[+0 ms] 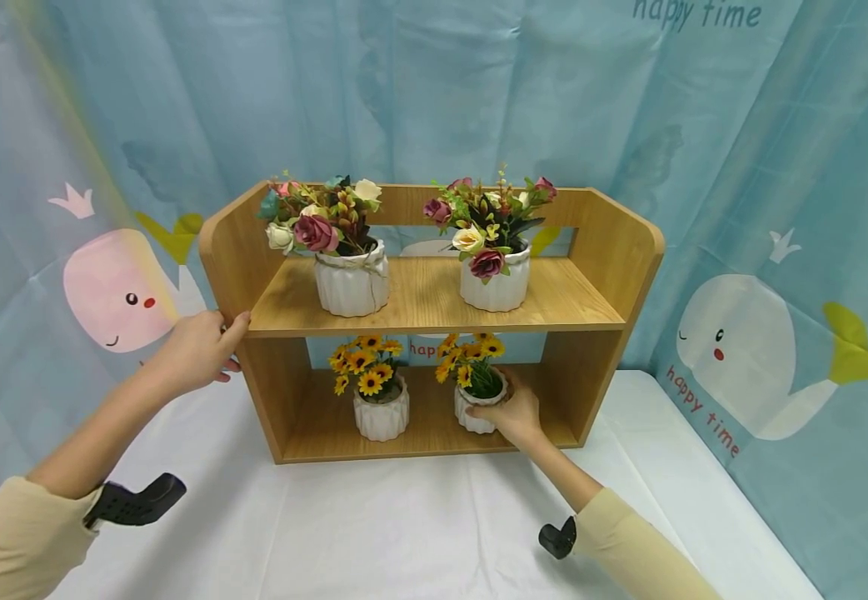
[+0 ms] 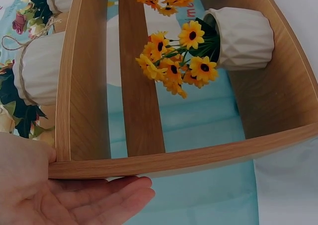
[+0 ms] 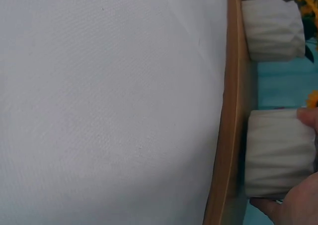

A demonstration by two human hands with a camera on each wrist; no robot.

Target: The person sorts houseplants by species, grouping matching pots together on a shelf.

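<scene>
A two-tier wooden shelf [image 1: 434,332] stands on the white-covered table. My left hand [image 1: 205,346] holds its left side panel, thumb by the front edge and fingers along the outside; in the left wrist view the left hand [image 2: 84,195] has its fingers under the panel. On the lower tier, my right hand [image 1: 515,408] grips the right flowerpot [image 1: 471,412] of yellow sunflowers, thumb across its front. The right wrist view shows the white ribbed pot [image 3: 278,153] between thumb and fingers. Another sunflower pot [image 1: 381,413] sits left of it.
Two larger white pots, the left pot [image 1: 351,282] and the right pot [image 1: 496,283], hold mixed roses on the upper tier. A blue curtain [image 1: 449,92] with whale prints hangs behind. White cloth [image 1: 374,533] covers the table in front.
</scene>
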